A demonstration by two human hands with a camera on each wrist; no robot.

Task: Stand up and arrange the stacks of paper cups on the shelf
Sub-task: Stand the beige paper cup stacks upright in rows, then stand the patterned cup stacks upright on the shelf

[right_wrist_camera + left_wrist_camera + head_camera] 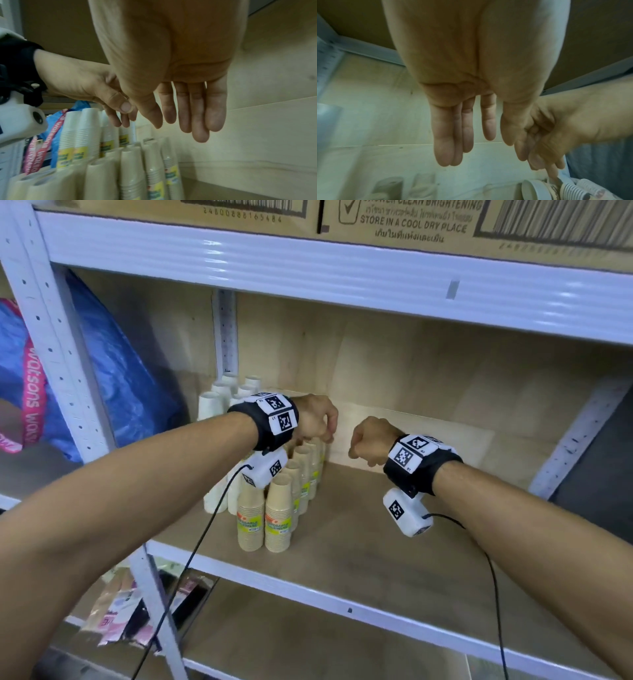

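Note:
Several wrapped stacks of brown paper cups stand upright in rows at the left of the wooden shelf. White cup stacks stand behind and to their left. My left hand hangs just above the back brown stacks, fingers relaxed and pointing down, holding nothing. My right hand hovers beside it to the right, also empty. In the left wrist view the left hand shows straight fingers. The right wrist view shows the right hand with straight fingers above the brown stacks and white stacks.
A blue plastic bag fills the bay left of the white upright post. Cardboard boxes sit on the shelf above. The shelf board right of the cups is bare wood. Packets lie on the lower shelf.

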